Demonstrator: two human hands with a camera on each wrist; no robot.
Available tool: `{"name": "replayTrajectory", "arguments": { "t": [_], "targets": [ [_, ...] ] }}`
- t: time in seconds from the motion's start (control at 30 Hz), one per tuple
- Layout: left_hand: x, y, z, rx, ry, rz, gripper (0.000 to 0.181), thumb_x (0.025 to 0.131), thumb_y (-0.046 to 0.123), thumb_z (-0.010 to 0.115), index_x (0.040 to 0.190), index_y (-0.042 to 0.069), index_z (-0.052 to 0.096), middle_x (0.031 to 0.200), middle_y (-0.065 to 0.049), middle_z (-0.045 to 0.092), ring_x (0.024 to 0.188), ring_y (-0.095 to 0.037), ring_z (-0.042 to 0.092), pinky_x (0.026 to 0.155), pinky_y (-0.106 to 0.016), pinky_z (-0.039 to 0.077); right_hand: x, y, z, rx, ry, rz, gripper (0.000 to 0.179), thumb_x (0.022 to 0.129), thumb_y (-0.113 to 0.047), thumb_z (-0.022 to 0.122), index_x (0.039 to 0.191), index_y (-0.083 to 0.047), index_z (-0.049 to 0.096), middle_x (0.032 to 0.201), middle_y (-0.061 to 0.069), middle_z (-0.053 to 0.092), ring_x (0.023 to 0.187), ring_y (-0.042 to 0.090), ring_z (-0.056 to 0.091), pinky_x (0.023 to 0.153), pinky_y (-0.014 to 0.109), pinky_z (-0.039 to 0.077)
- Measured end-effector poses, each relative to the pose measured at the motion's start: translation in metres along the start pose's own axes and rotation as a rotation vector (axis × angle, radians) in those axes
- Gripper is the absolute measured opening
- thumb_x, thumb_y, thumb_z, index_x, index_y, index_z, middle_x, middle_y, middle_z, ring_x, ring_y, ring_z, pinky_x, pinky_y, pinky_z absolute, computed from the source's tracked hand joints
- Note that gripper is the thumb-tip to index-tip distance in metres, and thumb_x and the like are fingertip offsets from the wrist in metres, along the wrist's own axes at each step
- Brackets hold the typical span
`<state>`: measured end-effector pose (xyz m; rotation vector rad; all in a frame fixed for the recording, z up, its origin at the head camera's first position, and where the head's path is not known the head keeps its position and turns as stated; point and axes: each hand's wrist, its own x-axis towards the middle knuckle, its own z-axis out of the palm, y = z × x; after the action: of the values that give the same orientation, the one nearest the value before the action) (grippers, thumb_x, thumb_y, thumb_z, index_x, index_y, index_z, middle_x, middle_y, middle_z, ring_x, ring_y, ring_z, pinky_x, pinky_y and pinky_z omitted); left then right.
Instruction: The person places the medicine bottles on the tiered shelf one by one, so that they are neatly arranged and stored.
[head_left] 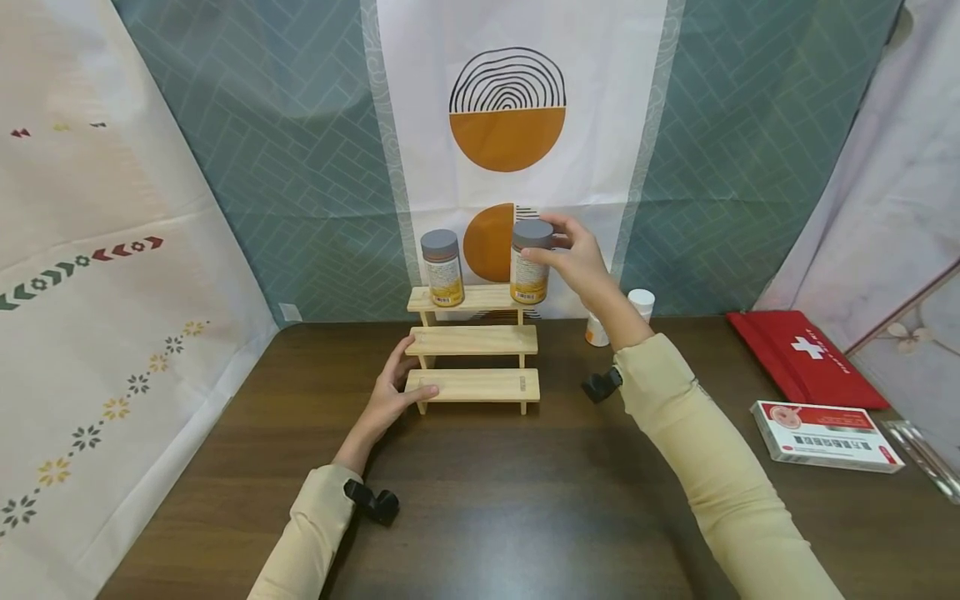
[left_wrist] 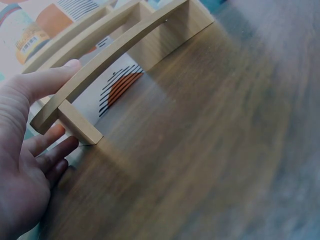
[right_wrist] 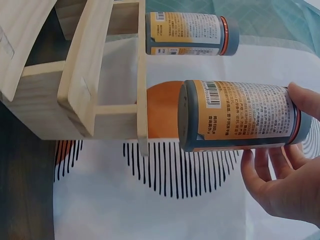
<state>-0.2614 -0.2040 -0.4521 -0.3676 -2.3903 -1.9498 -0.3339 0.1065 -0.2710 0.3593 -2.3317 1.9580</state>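
A three-tier wooden rack [head_left: 472,340] stands against the back cloth. My left hand [head_left: 386,403] grips its left end, thumb over the lowest shelf [left_wrist: 107,57] and fingers around the side. One grey-lidded jar [head_left: 443,275] with a yellow and white label stands upright on the left of the top tier. My right hand [head_left: 583,265] holds a matching jar [head_left: 529,275] near its lid, thumb on one side and fingers on the other. In the right wrist view that jar's base [right_wrist: 189,116] is a little apart from the top shelf [right_wrist: 142,80].
Behind my right forearm stand two white bottles, one [head_left: 641,300] partly hidden and one [head_left: 597,332] with an orange label. On the right lie a red first aid pouch [head_left: 806,358], a red and white box [head_left: 825,436] and silvery strips [head_left: 924,458] on the brown table [head_left: 495,517].
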Motion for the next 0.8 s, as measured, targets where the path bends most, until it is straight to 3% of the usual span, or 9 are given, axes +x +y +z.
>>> {"name": "replayTrajectory", "arguments": {
  "t": [0.23,0.43,0.5,0.73,0.8],
  "targets": [
    [-0.002,0.013,0.001,-0.009,-0.014,-0.004,0.092,0.087,0.001,0.069,0.157,0.02,0.014,0.146,-0.029,0.041,0.137,-0.044,0.038,0.115,-0.061,0.023,0.006,0.0,0.012,-0.004,-0.015,-0.016,0.063,0.087,-0.016,0.072,0.144,-0.013,0.044,0.142,0.01,0.047,0.118,0.024,0.047,0.099,0.042,0.044],
    [-0.005,0.026,0.002,-0.007,-0.021,-0.021,0.09,0.086,-0.001,0.069,0.157,0.012,0.015,0.145,-0.031,0.042,0.137,-0.045,0.038,0.117,-0.06,0.022,0.01,0.002,0.02,-0.008,-0.024,-0.012,0.063,0.087,-0.016,0.073,0.144,-0.014,0.044,0.143,0.01,0.047,0.121,0.026,0.047,0.097,0.041,0.045],
    [-0.005,0.025,0.002,-0.01,-0.02,-0.018,0.09,0.086,-0.001,0.069,0.157,0.014,0.015,0.145,-0.032,0.041,0.137,-0.045,0.037,0.117,-0.061,0.021,0.012,0.003,0.022,-0.01,-0.023,-0.01,0.063,0.087,-0.015,0.073,0.143,-0.013,0.044,0.143,0.011,0.047,0.122,0.026,0.047,0.098,0.042,0.045],
    [0.002,-0.002,-0.001,0.015,0.001,0.002,0.092,0.087,0.003,0.071,0.157,0.028,0.016,0.147,-0.026,0.043,0.137,-0.041,0.04,0.114,-0.061,0.025,0.018,0.007,0.03,-0.006,-0.02,-0.01,0.063,0.086,-0.014,0.074,0.142,-0.011,0.045,0.14,0.012,0.049,0.121,0.028,0.048,0.101,0.044,0.044],
    [0.002,-0.003,-0.001,0.016,0.004,0.0,0.091,0.087,0.005,0.072,0.156,0.031,0.018,0.146,-0.024,0.044,0.138,-0.039,0.04,0.115,-0.06,0.025,0.02,0.009,0.032,-0.009,-0.019,-0.011,0.064,0.086,-0.013,0.074,0.142,-0.01,0.045,0.14,0.013,0.049,0.121,0.028,0.048,0.101,0.044,0.044]
  ]
}}
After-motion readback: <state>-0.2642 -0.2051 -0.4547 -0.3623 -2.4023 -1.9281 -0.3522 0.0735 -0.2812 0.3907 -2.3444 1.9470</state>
